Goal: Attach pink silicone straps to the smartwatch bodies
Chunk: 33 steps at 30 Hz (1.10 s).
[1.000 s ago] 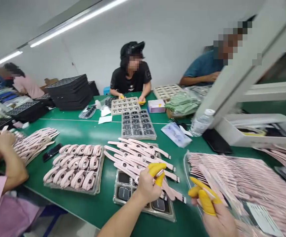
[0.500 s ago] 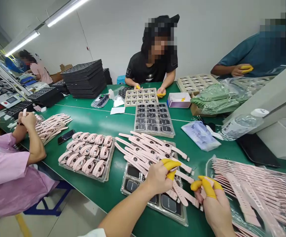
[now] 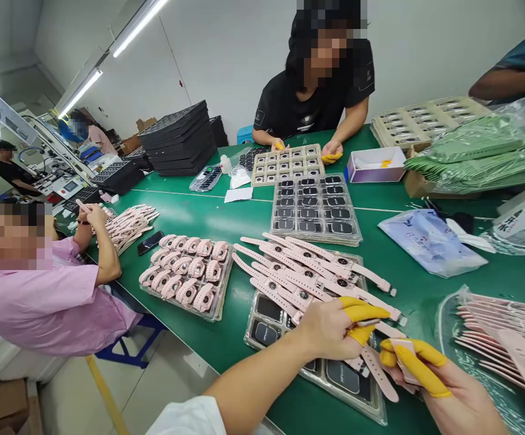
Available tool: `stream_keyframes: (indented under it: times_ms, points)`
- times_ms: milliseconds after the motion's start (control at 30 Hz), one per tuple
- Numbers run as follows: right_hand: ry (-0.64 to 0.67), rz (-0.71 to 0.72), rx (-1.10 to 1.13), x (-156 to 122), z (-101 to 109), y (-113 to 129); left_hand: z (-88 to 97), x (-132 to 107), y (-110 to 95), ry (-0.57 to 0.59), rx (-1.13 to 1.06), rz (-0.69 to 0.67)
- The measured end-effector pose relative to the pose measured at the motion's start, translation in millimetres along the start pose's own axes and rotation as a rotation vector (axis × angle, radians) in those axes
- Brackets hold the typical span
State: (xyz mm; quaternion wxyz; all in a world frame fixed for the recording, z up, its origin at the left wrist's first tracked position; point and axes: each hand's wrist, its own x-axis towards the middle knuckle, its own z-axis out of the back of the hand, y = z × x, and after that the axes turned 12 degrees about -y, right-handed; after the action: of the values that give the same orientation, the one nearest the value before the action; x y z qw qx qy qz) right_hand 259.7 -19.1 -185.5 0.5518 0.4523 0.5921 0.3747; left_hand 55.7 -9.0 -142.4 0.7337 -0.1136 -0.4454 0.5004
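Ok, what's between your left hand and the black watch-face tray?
Loose pink watch straps lie there, in the head view, between the left hand and the black watch-face tray.

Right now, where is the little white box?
In the head view, the little white box sits on the far side of the table, just right of the tray of black watch faces, beside the green bags.

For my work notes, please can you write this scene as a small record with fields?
Left hand: yellow finger cots, above pink watch straps
Right hand: yellow finger cots, pinches a pink strap
Under hands: plastic tray of dark watch faces
Right side: clear plastic bag of straps
Co-worker: person in pink shirt, across the table corner
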Motion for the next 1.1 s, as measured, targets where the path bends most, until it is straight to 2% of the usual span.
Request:
stream_keyframes:
  times_ms: [233, 400, 533, 633, 733, 933, 1100]
  points:
    - [0.094, -0.030, 0.065, -8, -7, 13, -2.8, -2, -4, 0.282, 0.059, -0.108]
    - [0.137, -0.077, 0.075, -29, -21, 28, 4.4, 0, -13, 0.332, 0.058, -0.086]
    - [0.210, -0.113, 0.092, -27, -23, 34, 8.5, 3, -13, 0.347, 0.021, -0.106]
    - [0.292, -0.145, 0.110, -21, -23, 36, 7.2, 4, -10, 0.336, -0.008, -0.125]
    - [0.293, -0.152, 0.164, -19, -26, 40, 6.6, 4, -8, 0.252, -0.078, -0.148]
    - [0.291, -0.049, 0.242, -14, -32, 47, 9.3, 10, -6, 0.096, -0.169, -0.193]
    - [0.479, -0.035, 0.151, -11, -25, 56, 9.6, 11, -6, 0.100, -0.137, -0.251]
